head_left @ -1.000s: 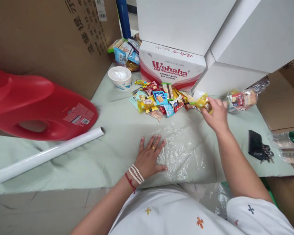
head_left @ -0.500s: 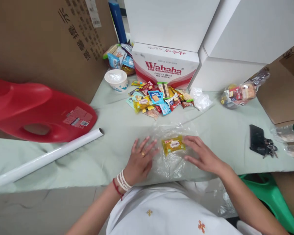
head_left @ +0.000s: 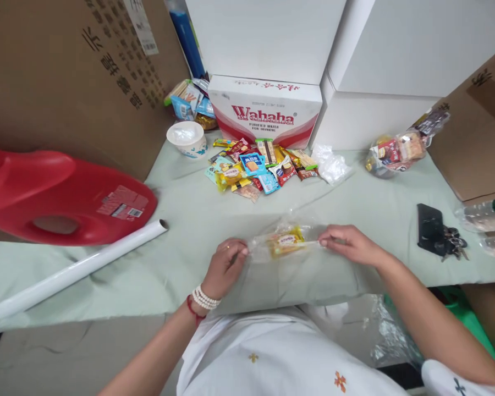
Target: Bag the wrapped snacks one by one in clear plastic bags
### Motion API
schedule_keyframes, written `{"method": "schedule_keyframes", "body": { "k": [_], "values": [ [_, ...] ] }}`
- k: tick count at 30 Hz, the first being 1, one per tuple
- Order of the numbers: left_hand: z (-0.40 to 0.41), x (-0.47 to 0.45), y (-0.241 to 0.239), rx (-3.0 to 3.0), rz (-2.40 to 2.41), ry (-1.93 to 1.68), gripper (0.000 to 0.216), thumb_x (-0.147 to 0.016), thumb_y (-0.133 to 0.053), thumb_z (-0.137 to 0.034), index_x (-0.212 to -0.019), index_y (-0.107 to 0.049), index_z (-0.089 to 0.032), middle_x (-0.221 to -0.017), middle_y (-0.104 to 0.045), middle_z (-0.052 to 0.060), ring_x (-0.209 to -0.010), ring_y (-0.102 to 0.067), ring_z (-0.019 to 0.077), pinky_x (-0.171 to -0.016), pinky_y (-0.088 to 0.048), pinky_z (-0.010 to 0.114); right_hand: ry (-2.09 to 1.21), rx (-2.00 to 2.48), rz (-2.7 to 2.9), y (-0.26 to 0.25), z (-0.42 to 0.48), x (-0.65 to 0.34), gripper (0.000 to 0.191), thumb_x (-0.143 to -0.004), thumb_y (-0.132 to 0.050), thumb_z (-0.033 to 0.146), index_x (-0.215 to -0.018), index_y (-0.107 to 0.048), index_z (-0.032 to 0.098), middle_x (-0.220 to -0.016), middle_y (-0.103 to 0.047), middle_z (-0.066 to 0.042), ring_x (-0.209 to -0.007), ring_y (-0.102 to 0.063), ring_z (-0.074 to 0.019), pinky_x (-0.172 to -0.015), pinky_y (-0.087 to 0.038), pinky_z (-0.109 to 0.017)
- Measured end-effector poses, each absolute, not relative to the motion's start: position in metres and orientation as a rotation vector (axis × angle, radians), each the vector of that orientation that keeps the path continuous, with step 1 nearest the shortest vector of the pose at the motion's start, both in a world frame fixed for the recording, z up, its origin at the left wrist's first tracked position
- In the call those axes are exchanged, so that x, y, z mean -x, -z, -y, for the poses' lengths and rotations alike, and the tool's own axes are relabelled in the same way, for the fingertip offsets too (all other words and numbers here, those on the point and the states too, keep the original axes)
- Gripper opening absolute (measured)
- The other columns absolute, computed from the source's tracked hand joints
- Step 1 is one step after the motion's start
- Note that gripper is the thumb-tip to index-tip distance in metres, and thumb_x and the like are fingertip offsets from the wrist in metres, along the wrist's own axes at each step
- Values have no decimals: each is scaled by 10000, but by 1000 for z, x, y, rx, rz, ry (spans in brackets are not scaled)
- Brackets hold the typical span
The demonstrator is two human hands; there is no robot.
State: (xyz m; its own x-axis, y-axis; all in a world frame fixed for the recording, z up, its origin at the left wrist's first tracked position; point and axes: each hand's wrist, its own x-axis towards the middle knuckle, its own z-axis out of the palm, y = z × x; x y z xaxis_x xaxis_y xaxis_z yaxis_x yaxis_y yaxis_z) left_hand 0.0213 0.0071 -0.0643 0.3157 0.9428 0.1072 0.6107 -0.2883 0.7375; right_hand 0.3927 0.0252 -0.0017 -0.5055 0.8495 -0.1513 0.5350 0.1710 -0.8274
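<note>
A yellow-wrapped snack lies on the cloth-covered table in front of me, with a sheet of clear plastic film folded over its near side. My left hand pinches the film's left edge between thumb and fingers. On the other side, my right hand is closed on the right end of the same edge, so the film stretches between both hands. Beyond the film sits a heap of small packaged snacks in several colours.
A crumpled clear plastic bundle and a paper bowl flank the heap. The Wahaha carton stands behind. To the left are a red jug and a white tube; to the right, a bag of snacks, a black phone-like item and keys.
Both hands have gone from spread fingers beside the snack to pinching the film's edge. The near part of the film is now lifted and folded forward over the snack. The camera view has shifted slightly.
</note>
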Motion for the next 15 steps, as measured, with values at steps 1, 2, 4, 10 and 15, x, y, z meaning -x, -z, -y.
{"method": "schedule_keyframes", "body": {
  "k": [1, 2, 4, 10, 15],
  "values": [
    [-11, -24, 65, -1970, -1467, -759, 323, -1003, -444, -390, -811, -638, -217, -897, -737, 66, -941, -657, 224, -930, -492, 414, -1274, 1387, 2085, 2, -39, -392, 345, -995, -537, 451, -964, -737, 172, -820, -707, -41, -730, -625, -167, -686, -477, -273],
    [-15, -26, 67, -1955, -1568, -769, 330, -990, -460, -395, -771, -630, -216, -853, -721, 69, -902, -635, 233, -883, -492, 406, -1255, 1467, 2091, 5, -52, -390, 345, -984, -534, 442, -948, -738, 165, -792, -699, -34, -698, -608, -164, -663, -462, -270],
    [-20, -33, 71, -1959, -1748, -757, 322, -960, -497, -383, -718, -627, -215, -809, -703, 74, -865, -595, 250, -870, -473, 422, -1099, 1616, 2185, 10, -76, -384, 300, -965, -525, 365, -930, -744, 164, -781, -695, -41, -693, -596, -177, -678, -459, -287],
    [-23, -52, 76, -1942, -2019, -690, 222, -902, -570, -320, -752, -692, -209, -917, -698, 104, -959, -559, 303, -878, -458, 452, -456, 1299, 2559, 9, -117, -342, 621, -794, -727, 243, -1401, -611, 198, -1386, -591, -163, -1283, -483, -355, -1043, -422, -489],
    [-27, -59, 69, -1884, -2124, -658, 153, -880, -593, -290, -787, -681, -206, -1090, -673, 133, -1091, -550, 347, -880, -464, 475, -718, 1011, 2748, 14, -147, -304, 287, -842, -702, 265, -1116, -741, 186, -1137, -718, -113, -1216, -552, -311, -1092, -369, -458]
  ]
}}
